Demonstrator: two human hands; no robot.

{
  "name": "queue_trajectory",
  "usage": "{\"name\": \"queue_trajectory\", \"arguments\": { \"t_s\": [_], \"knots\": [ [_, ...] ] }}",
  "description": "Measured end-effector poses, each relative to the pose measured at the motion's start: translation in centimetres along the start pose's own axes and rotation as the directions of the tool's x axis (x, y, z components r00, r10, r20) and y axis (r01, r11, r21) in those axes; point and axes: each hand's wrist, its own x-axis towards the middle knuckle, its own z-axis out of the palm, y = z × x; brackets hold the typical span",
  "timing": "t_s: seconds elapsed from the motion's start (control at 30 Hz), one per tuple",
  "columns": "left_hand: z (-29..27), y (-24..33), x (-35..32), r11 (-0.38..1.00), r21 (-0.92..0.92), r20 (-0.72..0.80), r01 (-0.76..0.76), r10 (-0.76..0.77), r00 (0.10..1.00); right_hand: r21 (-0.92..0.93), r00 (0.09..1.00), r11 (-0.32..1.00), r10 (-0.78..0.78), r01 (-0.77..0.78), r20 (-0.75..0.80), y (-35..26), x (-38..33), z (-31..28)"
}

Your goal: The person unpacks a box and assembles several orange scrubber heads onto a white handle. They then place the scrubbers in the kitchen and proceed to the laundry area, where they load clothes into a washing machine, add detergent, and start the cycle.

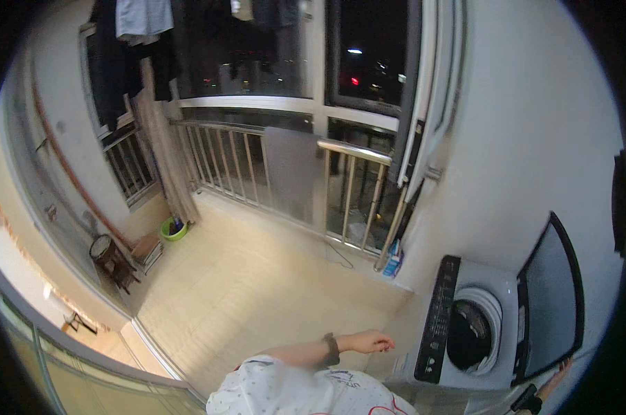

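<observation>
Balcony at night. Top-loading washing machine [475,332] stands against the right wall, its lid [551,301] raised upright and the drum [470,335] open, dark inside. Left hand [368,341], dark band at the wrist, hangs loosely curled and empty near the machine's front left corner, not touching it. Right hand [555,379] shows only at the lid's lower edge; cannot tell whether it grips. Grey towel [291,169] draped over the metal railing [223,162]. Green basin [174,229] on the floor, far left.

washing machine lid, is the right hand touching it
Touching, as far as the head view shows: the right hand reaches up at the lower right and its fingertips meet the bottom edge of the raised washing machine lid, with no gap visible.
</observation>
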Motion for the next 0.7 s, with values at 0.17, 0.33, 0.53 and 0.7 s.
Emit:
{"name": "queue_trajectory", "arguments": {
  "t_s": [0.17, 0.33, 0.53, 0.7],
  "knots": [
    [-2.3, -0.4, 2.1, 0.999, -0.049, 0.085, 0.012, -0.008, 0.996, 0.008, 0.887, 0.999, 0.043, -0.052, 0.46, -2.4, -13.2, 2.5],
    [0.1, -1.5, 5.7, 0.991, -0.124, 0.218, 0.05, -0.022, 0.976, -0.087, 0.782, 0.99, -0.036, 0.115, 0.622, 1.4, -25.4, 2.0],
    [-3.6, -1.5, 7.5, 0.98, 0.074, 0.336, 0.185, -0.199, 0.921, -0.379, 0.484, 0.606, -0.013, 0.7, 0.875, -8.9, -32.7, 6.9],
    [-2.6, -7.3, 10.1, 0.982, 0.047, 0.257, 0.183, -0.189, 0.948, -0.608, 0.699, 0.64, 0.15, 0.471, 0.699, -8.8, -34.8, 9.4]
  ]
}}
